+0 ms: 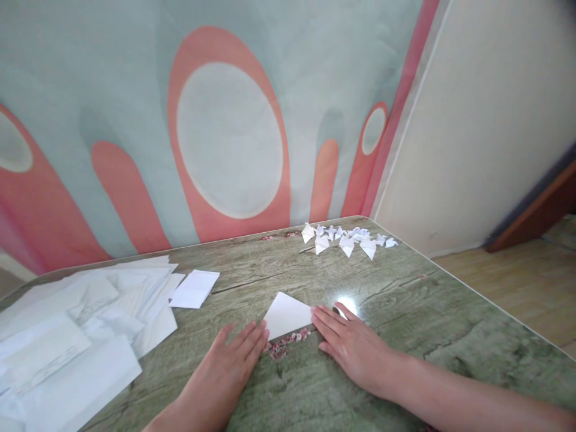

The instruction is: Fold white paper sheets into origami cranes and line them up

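A white sheet of paper, folded into a triangle, lies flat on the table with its peak pointing away from me. My left hand rests at its left corner, fingers stretched out and fingertips touching the edge. On the opposite corner lie the straight fingers of my right hand, palm down. Neither hand is closed around anything. Both corners of the paper are partly hidden under the fingertips.
Loose white papers spread in a heap over the table's left side. Beside them sits a small stack of cut paper. Several small folded paper figures stand at the far right. The wood-patterned table meets a painted wall behind.
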`<action>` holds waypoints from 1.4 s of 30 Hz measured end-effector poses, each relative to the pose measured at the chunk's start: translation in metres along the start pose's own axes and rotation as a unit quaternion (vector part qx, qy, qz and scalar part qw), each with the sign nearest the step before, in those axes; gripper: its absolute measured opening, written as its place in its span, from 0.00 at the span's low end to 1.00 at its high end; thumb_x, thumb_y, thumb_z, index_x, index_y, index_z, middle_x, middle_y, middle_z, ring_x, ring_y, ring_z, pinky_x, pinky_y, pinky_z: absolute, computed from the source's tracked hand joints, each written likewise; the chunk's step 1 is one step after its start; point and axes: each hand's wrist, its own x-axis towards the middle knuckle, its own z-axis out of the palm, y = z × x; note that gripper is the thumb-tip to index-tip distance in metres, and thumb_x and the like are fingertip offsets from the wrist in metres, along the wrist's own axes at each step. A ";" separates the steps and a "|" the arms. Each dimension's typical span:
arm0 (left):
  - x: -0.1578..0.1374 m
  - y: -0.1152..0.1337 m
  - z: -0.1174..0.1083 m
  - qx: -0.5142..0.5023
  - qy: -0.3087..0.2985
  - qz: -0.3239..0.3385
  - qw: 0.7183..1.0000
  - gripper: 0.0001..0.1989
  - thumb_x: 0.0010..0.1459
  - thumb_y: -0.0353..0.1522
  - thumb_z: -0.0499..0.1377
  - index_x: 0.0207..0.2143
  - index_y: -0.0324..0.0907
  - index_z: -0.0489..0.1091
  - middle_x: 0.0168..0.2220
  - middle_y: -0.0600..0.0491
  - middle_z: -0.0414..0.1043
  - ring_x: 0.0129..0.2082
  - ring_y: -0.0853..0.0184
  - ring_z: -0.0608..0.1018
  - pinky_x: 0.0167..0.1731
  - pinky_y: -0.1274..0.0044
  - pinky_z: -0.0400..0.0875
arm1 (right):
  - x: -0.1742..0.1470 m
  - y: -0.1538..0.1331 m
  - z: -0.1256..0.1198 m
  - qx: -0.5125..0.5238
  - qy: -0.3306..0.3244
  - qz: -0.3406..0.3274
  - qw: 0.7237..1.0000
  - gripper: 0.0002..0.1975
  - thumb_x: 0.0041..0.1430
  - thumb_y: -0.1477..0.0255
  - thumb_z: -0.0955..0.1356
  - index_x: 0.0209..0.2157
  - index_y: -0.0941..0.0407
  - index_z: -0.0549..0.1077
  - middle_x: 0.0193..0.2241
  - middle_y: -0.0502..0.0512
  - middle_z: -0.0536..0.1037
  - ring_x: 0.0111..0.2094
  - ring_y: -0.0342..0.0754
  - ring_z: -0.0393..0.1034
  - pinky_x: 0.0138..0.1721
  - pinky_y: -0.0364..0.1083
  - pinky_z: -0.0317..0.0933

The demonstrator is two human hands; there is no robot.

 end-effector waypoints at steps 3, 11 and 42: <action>-0.014 -0.003 -0.003 0.006 -0.028 -0.026 0.999 0.39 0.48 0.19 0.47 0.64 0.45 0.54 0.67 0.50 0.45 0.65 0.56 0.58 0.58 0.56 0.55 | -0.007 0.004 0.001 -0.005 0.014 0.021 1.000 0.21 0.68 0.70 0.58 0.59 0.61 0.64 0.60 0.60 0.64 0.60 0.54 0.59 0.60 0.59 0.53; -0.035 0.004 -0.006 -0.068 -0.004 -0.085 0.994 0.33 0.53 0.20 0.47 0.62 0.44 0.59 0.65 0.50 0.53 0.63 0.57 0.62 0.59 0.56 0.56 | -0.013 0.021 -0.012 0.060 -0.006 0.073 0.996 0.18 0.66 0.74 0.59 0.53 0.59 0.70 0.57 0.61 0.69 0.57 0.56 0.63 0.58 0.60 0.52; 0.030 0.042 -0.039 -0.001 0.151 0.039 0.988 0.04 0.59 0.25 0.53 0.32 0.39 0.66 0.32 0.48 0.70 0.36 0.59 0.74 0.44 0.62 0.66 | 0.015 -0.030 -0.025 0.113 0.074 -0.062 0.989 0.10 0.63 0.73 0.63 0.43 0.56 0.74 0.34 0.57 0.76 0.41 0.53 0.67 0.49 0.56 0.55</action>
